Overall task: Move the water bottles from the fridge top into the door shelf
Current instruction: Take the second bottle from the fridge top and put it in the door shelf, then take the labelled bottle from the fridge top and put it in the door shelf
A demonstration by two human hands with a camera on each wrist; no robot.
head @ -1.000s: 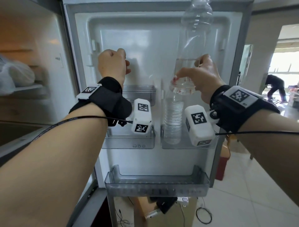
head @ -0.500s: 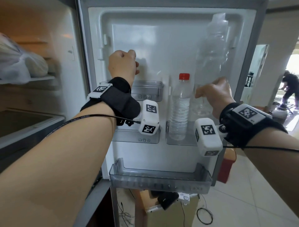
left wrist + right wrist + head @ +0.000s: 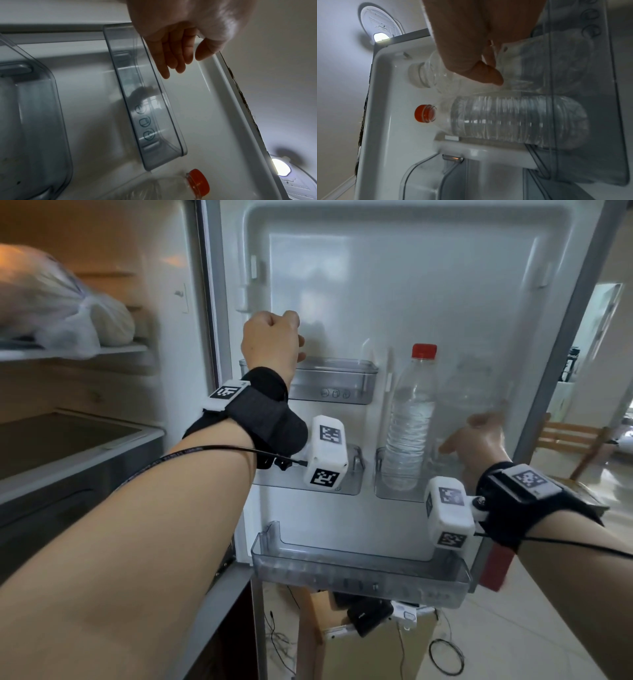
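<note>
Entry: your right hand (image 3: 479, 445), grip clamped on the clear-capped bottle (image 3: 453, 75), has lowered it into the door shelf (image 3: 397, 491) at centre right beside the red-capped bottle (image 3: 409, 422); left hand (image 3: 270, 340) loosely curled, holding nothing.

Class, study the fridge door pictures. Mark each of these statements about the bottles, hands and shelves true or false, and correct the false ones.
1. The red-capped bottle stands upright in the right-hand door shelf. True.
2. The right hand holds the red-capped bottle. False: it holds the clear-capped bottle beside it.
3. The left hand holds a bottle. False: it holds nothing.
4. The bottom door shelf holds two bottles. False: no bottle shows in it.
5. A plastic bag lies on a shelf inside the fridge. True.
</note>
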